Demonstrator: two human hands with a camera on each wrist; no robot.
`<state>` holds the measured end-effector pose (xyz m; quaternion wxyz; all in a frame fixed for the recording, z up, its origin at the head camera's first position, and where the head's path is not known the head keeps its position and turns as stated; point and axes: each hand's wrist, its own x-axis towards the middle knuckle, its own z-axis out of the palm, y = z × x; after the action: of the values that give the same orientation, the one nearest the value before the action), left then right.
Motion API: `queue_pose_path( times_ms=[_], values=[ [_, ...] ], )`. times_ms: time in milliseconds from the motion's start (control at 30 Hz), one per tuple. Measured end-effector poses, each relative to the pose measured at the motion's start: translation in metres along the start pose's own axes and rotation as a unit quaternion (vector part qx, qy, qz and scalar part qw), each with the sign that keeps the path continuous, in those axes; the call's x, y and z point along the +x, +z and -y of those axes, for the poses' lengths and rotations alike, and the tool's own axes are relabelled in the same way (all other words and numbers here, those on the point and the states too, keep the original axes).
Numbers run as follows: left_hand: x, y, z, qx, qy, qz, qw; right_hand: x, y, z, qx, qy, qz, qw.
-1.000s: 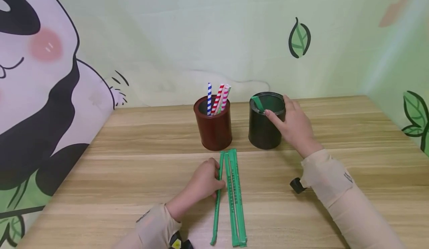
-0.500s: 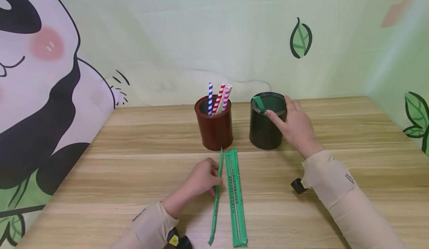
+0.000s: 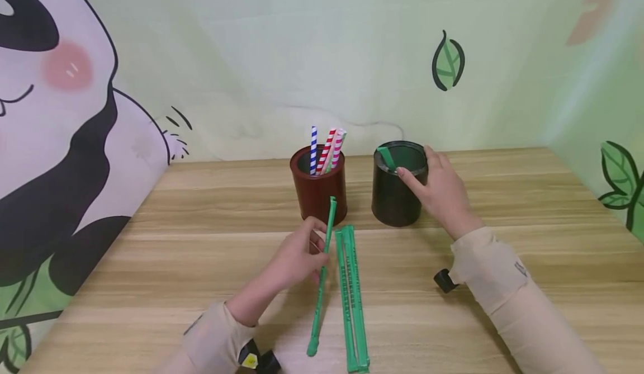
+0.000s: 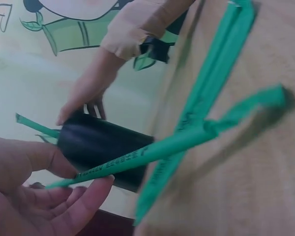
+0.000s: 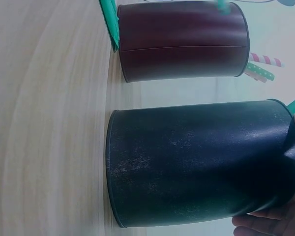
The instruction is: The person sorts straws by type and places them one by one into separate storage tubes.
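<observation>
My left hand (image 3: 294, 256) pinches a slim green wrapped straw (image 3: 318, 301) between thumb and fingers. In the left wrist view the straw (image 4: 152, 151) is tilted, its lower end raised off the wood, with dark print along it. Just right of it, more green wrapped straws (image 3: 356, 296) lie side by side on the table. My right hand (image 3: 445, 195) grips the black cup (image 3: 394, 203) at its rim, thumb at the front and fingers round the right side. One green wrapped straw (image 3: 386, 157) leans inside that cup. The right wrist view shows the cup's side (image 5: 201, 162) and some fingertips.
A dark red cup (image 3: 317, 200) holding several striped straws (image 3: 327, 153) stands left of the black cup, a small gap between them. Behind the wooden table (image 3: 201, 206) rises a wall (image 3: 282, 55) with panda and leaf pictures.
My left hand has lifted the green wrapped straw off the table and moved it slightly left and away from me, apart from the other wrapped straws. The right hand stays on the black cup.
</observation>
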<state>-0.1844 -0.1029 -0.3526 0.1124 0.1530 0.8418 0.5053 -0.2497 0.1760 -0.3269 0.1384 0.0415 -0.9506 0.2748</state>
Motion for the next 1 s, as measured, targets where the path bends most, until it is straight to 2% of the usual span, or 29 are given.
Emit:
queue_pose_path(
  times_ms=[200, 400, 467, 567, 700, 867, 1000],
  values=[
    [0.006, -0.011, -0.018, 0.006, 0.058, 0.002, 0.9983, 0.0, 0.001, -0.001, 0.003, -0.001, -0.001, 1.0],
    [0.019, -0.02, -0.041, 0.018, 0.11, 0.017, 0.9936, 0.001, 0.001, -0.002, 0.006, -0.001, -0.002, 1.0],
    [0.024, -0.023, -0.049, 0.036, 0.127, 0.011, 0.9911, 0.001, 0.0, -0.001, 0.007, -0.001, -0.001, 1.0],
    [0.034, -0.027, -0.061, 0.081, 0.164, -0.025, 0.9828, 0.0, 0.0, -0.001, 0.008, 0.003, 0.003, 1.0],
    [0.049, -0.032, -0.077, 0.13, 0.215, -0.085, 0.9642, 0.0, -0.001, -0.002, 0.008, 0.004, 0.003, 1.0],
    [0.063, -0.037, -0.096, 0.13, 0.234, -0.13, 0.9547, 0.001, 0.0, -0.002, 0.006, 0.003, -0.001, 1.0],
    [0.071, -0.037, -0.111, 0.111, 0.251, -0.175, 0.9457, 0.001, 0.0, -0.001, 0.006, 0.003, -0.001, 1.0]
  ],
)
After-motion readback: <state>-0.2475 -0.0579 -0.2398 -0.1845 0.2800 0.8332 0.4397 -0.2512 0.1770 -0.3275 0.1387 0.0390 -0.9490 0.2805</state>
